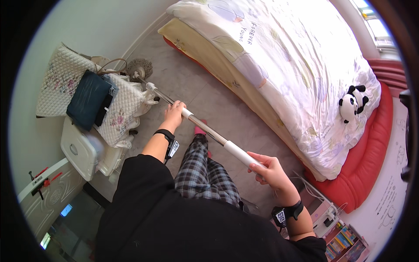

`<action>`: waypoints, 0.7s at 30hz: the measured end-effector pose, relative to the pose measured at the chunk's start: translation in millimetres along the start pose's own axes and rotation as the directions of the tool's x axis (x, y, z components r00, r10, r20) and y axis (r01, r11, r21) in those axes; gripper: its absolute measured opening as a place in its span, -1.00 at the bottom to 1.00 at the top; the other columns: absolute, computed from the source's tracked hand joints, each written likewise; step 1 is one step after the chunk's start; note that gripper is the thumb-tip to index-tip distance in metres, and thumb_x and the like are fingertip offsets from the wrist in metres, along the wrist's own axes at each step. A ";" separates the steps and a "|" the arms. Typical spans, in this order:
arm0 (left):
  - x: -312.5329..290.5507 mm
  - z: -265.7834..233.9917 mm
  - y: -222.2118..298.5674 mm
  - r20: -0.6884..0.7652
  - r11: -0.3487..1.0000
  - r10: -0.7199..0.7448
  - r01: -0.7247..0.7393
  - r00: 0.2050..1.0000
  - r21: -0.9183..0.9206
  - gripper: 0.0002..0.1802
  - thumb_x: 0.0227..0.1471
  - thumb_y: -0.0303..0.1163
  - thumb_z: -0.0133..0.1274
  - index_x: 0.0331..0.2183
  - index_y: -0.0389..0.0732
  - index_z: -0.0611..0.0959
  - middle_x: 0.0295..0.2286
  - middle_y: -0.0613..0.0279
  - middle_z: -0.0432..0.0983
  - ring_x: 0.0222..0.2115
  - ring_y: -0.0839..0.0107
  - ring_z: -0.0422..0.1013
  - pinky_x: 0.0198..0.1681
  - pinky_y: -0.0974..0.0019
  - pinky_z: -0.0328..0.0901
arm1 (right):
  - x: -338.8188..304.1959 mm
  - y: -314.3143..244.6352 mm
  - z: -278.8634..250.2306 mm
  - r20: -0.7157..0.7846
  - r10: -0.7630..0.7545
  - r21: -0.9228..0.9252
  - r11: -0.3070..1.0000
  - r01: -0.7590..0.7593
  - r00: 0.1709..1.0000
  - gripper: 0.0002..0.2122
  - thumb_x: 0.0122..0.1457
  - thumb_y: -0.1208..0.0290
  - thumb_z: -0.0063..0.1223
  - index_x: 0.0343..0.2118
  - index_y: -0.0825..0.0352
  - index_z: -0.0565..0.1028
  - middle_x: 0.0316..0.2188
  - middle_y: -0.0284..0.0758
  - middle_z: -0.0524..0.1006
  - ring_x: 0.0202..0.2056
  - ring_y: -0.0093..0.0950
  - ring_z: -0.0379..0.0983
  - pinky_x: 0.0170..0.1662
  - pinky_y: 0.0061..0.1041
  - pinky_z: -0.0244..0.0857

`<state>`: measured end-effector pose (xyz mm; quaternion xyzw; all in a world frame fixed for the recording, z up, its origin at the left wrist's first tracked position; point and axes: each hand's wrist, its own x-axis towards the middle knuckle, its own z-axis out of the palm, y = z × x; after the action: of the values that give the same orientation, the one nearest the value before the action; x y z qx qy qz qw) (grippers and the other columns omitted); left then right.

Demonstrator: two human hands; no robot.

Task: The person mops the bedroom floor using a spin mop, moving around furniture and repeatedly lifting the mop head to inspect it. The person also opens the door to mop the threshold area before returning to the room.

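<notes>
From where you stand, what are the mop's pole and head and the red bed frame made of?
The mop pole looks like polished metal, from its bright streaked reflections; its smooth, even white grip is probably plastic. The mop head seems matte grey fibre, showing loose strands. The red bed frame appears padded in leather or imitation leather, going by its soft sheen.

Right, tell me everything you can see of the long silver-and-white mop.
The long silver-and-white mop has a shiny, metal-looking pole, white, plastic-looking sleeves and a round head of greyish strands. It slants across the view, strands farthest from the person, apparently on the grey floor, near the white quilted floral fabric. The left hand grips the pole beside the middle sleeve; the right hand holds the near end.
</notes>
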<state>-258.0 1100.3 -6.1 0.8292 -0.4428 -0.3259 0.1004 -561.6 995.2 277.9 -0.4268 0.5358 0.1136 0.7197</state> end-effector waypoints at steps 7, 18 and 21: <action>-76.5 99.6 72.5 0.035 0.873 0.453 -0.436 0.891 -0.220 -0.54 -0.34 -0.58 0.13 -0.29 -0.11 0.37 -0.12 -0.07 0.21 -0.08 -0.03 0.20 -0.06 0.09 0.17 | -134.5 109.4 -20.3 -0.371 0.002 0.123 0.991 0.047 0.929 -0.64 0.01 0.43 0.07 -0.09 0.42 0.43 -0.57 -0.41 0.47 -0.70 -0.76 0.17 -0.66 -0.77 0.02; -307.0 195.0 254.2 0.623 0.557 0.779 -0.534 0.071 -0.636 -0.56 -0.14 -0.35 0.09 -0.20 -0.12 0.28 -0.12 -0.20 0.11 -0.24 -0.13 0.30 -0.09 0.10 0.24 | -403.5 268.1 123.7 -0.694 0.494 0.638 0.759 0.129 0.523 -0.60 -0.03 0.42 -0.01 -0.12 0.56 0.39 -0.65 -0.21 0.46 -0.82 -0.67 0.17 -0.81 -0.77 -0.05; -334.9 207.2 275.3 0.646 0.443 0.754 -0.636 -0.118 -0.633 -0.60 -0.09 -0.25 0.06 -0.21 -0.10 0.32 -0.17 -0.06 0.20 -0.24 -0.09 0.32 -0.12 0.07 0.24 | -420.5 282.6 166.1 -0.653 0.580 0.737 0.634 0.235 0.487 -0.60 0.00 0.42 -0.03 -0.10 0.56 0.37 -0.68 -0.20 0.43 -0.86 -0.66 0.13 -0.82 -0.75 -0.06</action>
<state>-705.0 1231.7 111.4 0.1370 -0.7637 -0.6291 0.0479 -793.3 1413.4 514.0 -0.0212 0.8563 -0.2638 0.4436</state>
